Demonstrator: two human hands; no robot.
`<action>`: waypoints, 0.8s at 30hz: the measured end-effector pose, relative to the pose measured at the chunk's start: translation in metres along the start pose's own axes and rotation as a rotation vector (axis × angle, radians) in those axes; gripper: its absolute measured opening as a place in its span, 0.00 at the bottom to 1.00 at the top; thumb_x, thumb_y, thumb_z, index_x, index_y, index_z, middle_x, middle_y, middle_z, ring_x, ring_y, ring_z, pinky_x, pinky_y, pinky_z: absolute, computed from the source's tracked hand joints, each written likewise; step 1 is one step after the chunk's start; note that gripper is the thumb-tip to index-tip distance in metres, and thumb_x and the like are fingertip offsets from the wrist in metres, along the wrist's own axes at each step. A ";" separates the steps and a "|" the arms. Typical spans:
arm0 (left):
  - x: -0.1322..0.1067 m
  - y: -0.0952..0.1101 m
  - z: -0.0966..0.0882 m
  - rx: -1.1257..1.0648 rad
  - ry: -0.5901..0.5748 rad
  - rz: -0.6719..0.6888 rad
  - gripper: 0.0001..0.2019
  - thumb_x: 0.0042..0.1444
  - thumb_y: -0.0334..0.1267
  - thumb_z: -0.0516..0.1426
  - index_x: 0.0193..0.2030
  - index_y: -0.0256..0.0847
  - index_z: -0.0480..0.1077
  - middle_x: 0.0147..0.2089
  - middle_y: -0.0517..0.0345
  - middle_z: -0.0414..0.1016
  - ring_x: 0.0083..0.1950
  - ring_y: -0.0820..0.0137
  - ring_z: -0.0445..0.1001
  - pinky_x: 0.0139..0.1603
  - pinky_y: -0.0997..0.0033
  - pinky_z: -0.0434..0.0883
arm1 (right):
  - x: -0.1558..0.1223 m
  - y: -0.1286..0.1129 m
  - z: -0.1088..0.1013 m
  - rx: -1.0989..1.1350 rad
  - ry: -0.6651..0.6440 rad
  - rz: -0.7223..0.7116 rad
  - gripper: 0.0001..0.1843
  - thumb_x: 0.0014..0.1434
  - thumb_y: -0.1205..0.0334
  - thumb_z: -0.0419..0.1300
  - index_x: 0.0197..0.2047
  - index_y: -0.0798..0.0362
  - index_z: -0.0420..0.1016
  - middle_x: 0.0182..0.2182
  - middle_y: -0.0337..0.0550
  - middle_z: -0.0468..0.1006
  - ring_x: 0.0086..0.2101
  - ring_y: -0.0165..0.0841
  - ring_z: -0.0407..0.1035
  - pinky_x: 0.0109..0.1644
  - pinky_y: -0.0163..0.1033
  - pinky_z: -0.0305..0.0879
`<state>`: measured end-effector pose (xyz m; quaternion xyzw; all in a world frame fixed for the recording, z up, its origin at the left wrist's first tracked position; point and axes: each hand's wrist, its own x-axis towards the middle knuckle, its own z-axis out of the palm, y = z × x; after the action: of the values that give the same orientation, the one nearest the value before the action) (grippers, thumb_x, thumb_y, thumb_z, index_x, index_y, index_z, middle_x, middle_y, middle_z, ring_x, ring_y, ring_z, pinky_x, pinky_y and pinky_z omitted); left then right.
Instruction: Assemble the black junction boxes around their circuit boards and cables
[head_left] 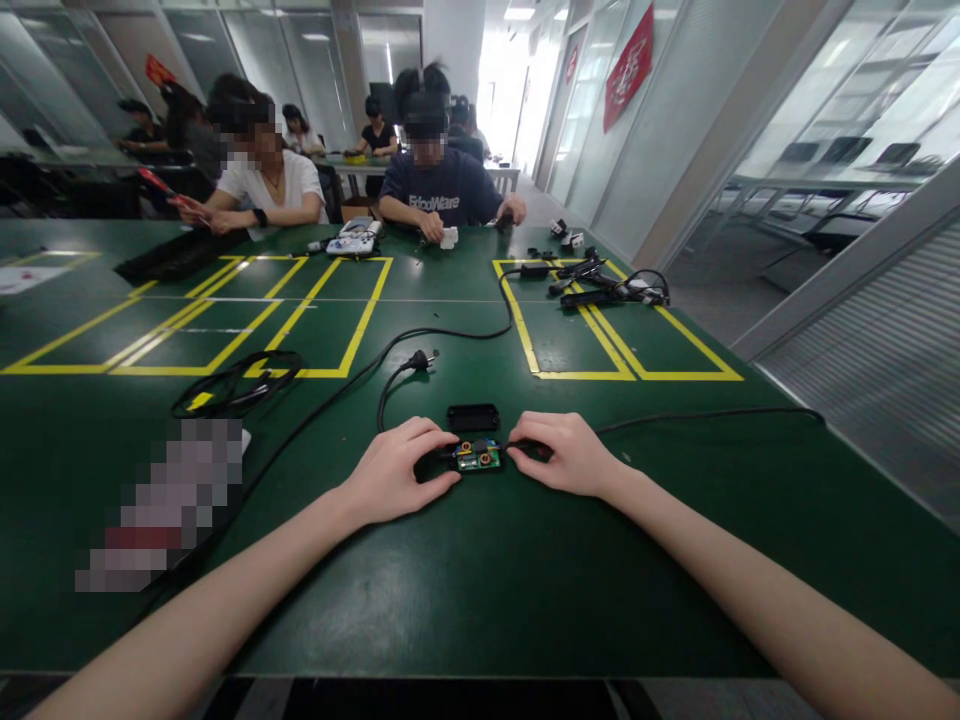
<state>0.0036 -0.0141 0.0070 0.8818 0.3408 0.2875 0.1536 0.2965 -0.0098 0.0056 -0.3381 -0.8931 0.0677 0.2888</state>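
Note:
A small green circuit board with copper coils sits at the middle of the table, apparently in a black plastic half-case. Its left end is between the thumb and fingers of my left hand, which grips the case by its edges. At the right end, my right hand is closed in a pinch on the black cable where it meets the board. Just behind the board lies a black plastic cover, hollow side up. A cable with a two-pin plug curves out beside my left hand.
A long black cord crosses the green table. Coiled cable and a blurred-out object lie at left. Black adapters and cables are heaped at back right, within yellow tape outlines. Two people sit opposite.

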 end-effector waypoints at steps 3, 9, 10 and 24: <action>0.001 0.000 -0.003 -0.021 0.013 0.004 0.08 0.64 0.35 0.60 0.48 0.42 0.78 0.41 0.54 0.80 0.40 0.67 0.80 0.43 0.68 0.78 | 0.001 0.000 0.000 0.005 -0.025 -0.030 0.07 0.68 0.63 0.59 0.37 0.51 0.76 0.32 0.42 0.80 0.30 0.32 0.75 0.33 0.35 0.66; 0.002 -0.004 -0.002 -0.085 0.052 0.034 0.06 0.66 0.34 0.59 0.42 0.41 0.79 0.39 0.54 0.80 0.40 0.67 0.80 0.41 0.69 0.77 | 0.000 -0.001 0.000 0.015 -0.054 -0.040 0.07 0.68 0.63 0.59 0.38 0.51 0.76 0.31 0.41 0.79 0.29 0.31 0.74 0.33 0.35 0.64; 0.002 -0.004 -0.002 -0.090 0.065 0.038 0.06 0.66 0.34 0.59 0.42 0.41 0.79 0.39 0.53 0.81 0.40 0.66 0.80 0.41 0.68 0.77 | 0.000 -0.001 0.000 0.010 -0.060 -0.044 0.07 0.69 0.63 0.58 0.38 0.51 0.76 0.32 0.41 0.79 0.29 0.31 0.74 0.33 0.35 0.64; 0.001 -0.008 0.001 -0.096 0.035 0.062 0.07 0.69 0.34 0.58 0.44 0.39 0.79 0.41 0.51 0.81 0.42 0.65 0.80 0.44 0.67 0.77 | 0.000 0.002 -0.003 0.007 -0.077 -0.065 0.06 0.70 0.63 0.59 0.43 0.52 0.78 0.34 0.43 0.82 0.31 0.32 0.76 0.34 0.36 0.67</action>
<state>0.0006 -0.0081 0.0033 0.8785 0.3018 0.3235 0.1805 0.2993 -0.0084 0.0069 -0.3052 -0.9138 0.0743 0.2575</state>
